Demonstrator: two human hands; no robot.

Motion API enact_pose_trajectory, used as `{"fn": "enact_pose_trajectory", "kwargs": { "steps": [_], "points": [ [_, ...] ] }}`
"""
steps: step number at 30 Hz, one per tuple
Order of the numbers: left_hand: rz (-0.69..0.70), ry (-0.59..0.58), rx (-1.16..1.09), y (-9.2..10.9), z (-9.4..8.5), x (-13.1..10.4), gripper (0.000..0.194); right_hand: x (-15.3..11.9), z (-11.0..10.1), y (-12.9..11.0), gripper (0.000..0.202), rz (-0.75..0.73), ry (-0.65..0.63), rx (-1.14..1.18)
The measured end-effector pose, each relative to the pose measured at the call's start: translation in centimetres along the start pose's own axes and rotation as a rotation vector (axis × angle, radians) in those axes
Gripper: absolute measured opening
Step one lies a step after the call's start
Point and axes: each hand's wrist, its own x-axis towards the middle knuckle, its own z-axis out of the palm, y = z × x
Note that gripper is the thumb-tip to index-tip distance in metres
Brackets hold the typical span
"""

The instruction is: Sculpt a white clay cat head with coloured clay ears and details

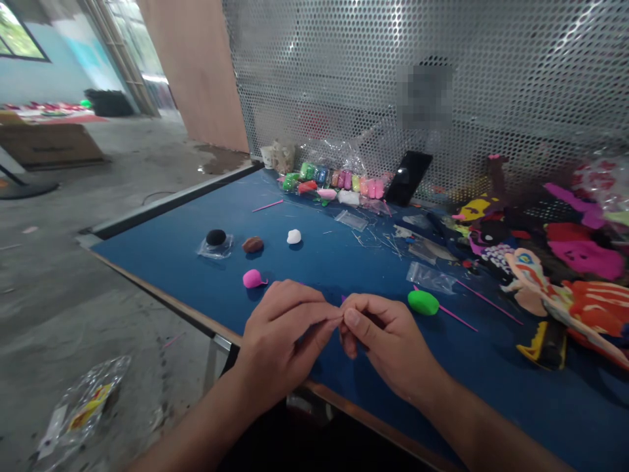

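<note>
My left hand [289,328] and my right hand [381,334] meet above the blue table [171,223], close to its front edge. Both are closed in a pinch, fingertips touching; whatever is between them is too small or hidden to name. A bit of purple [344,299] shows just behind the fingers. Left of my hands lies a pink lump of modelling clay [252,278]. Farther back are a brown lump [253,245], a white lump [293,236] and a black lump [215,237] on plastic film. Beside my right hand sits a green lump [423,302] against a thin pink stick [458,318].
Packs of coloured clay [344,180] and a propped phone [409,178] stand by the perforated metal panel [324,78]. Finished clay figures [584,262] crowd the right side, with a black-and-yellow tool [544,344] in front. Plastic wrapping [83,410] lies on the floor.
</note>
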Motion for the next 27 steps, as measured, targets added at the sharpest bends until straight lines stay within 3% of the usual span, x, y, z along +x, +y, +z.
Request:
{"fn": "enact_pose_trajectory", "kwargs": {
  "steps": [4,11,18,23,27],
  "points": [
    [-0.084,0.002,-0.066,0.5,0.1,-0.2,0.011,0.0,0.4,-0.2,0.023,0.032,0.013,0.120],
    [-0.288,0.024,-0.377,1.5,0.4,-0.9,0.014,0.3,1.0,-0.9,0.031,0.060,-0.010,0.364],
    [-0.429,0.016,-0.530,2.5,0.9,-1.8,0.015,0.3,0.8,-0.6,0.038,0.004,0.007,0.281],
    [-0.373,-0.070,-0.528,3.3,1.4,-3.2,0.011,1.0,-0.3,-0.8,0.022,-0.018,0.149,0.208],
    [-0.327,-0.112,-0.529,3.2,1.9,-3.9,0.010,2.1,-1.7,-1.2,0.023,-0.126,0.335,0.213]
  ]
}}
